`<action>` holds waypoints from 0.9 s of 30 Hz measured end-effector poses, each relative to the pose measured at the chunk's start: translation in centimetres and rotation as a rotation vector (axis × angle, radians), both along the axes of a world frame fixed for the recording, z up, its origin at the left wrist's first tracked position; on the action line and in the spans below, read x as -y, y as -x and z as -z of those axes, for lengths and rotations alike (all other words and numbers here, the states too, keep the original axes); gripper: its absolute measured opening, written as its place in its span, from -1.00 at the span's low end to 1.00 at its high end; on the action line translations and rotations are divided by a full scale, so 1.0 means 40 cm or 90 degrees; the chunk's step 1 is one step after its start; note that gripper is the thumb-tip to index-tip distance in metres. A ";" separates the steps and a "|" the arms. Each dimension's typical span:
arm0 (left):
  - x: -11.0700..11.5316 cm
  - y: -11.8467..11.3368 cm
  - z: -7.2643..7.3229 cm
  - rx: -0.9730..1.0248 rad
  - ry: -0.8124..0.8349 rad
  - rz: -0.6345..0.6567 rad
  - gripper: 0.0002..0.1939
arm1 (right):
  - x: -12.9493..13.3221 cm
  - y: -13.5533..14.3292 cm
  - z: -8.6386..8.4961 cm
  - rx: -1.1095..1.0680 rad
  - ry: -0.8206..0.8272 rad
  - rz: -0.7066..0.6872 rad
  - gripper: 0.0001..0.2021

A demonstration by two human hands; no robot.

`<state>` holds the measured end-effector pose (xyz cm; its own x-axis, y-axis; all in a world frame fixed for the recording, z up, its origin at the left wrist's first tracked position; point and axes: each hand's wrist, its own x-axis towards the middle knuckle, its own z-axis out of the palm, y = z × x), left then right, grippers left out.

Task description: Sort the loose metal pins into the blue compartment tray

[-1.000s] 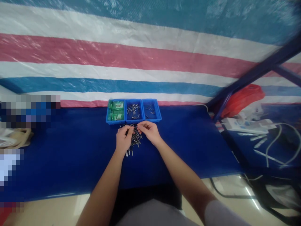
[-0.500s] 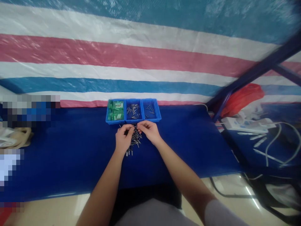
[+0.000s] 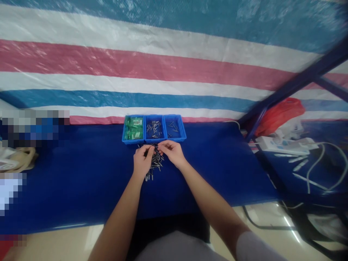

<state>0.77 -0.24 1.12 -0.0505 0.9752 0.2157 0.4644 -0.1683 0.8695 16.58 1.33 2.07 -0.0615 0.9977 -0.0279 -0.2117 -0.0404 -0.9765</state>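
Note:
My left hand (image 3: pixel 142 160) and my right hand (image 3: pixel 172 151) meet fingertip to fingertip over a pile of slim dark-and-silver metal pieces (image 3: pixel 155 164) on the blue table. Both are pinched closed around what looks like one thin metal piece (image 3: pixel 156 146), mostly covered by the fingers. Just beyond stand three joined blue bins. The left bin (image 3: pixel 123 137) holds green packets (image 3: pixel 134 128). In the middle bin (image 3: pixel 155 140) lie many slender metal pieces (image 3: pixel 154 127), and the right bin (image 3: pixel 176 138) has several thin ones (image 3: pixel 173 127).
A striped plastic sheet (image 3: pixel 152 61) hangs behind the blue table (image 3: pixel 217 163). At right are a dark metal frame (image 3: pixel 288 83), a red bag (image 3: pixel 282 114), a white power strip (image 3: pixel 282 144) and a loose cable (image 3: pixel 309 174). Beige items (image 3: pixel 24 159) sit at far left.
My right fingertips have shifted very slightly left and down, closer to my left fingertips. The left hand, the pile and the bins look the same.

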 end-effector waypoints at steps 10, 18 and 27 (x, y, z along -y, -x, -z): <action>-0.005 0.000 0.015 0.023 -0.004 -0.015 -0.76 | 0.001 0.002 0.000 0.010 -0.002 0.002 -0.68; -0.003 0.002 0.007 -0.023 -0.006 -0.008 -0.75 | 0.003 0.000 -0.001 0.020 -0.010 -0.009 -0.71; -0.002 0.005 0.002 -0.056 -0.011 0.007 -0.69 | 0.001 0.001 0.008 0.014 -0.009 -0.024 -0.73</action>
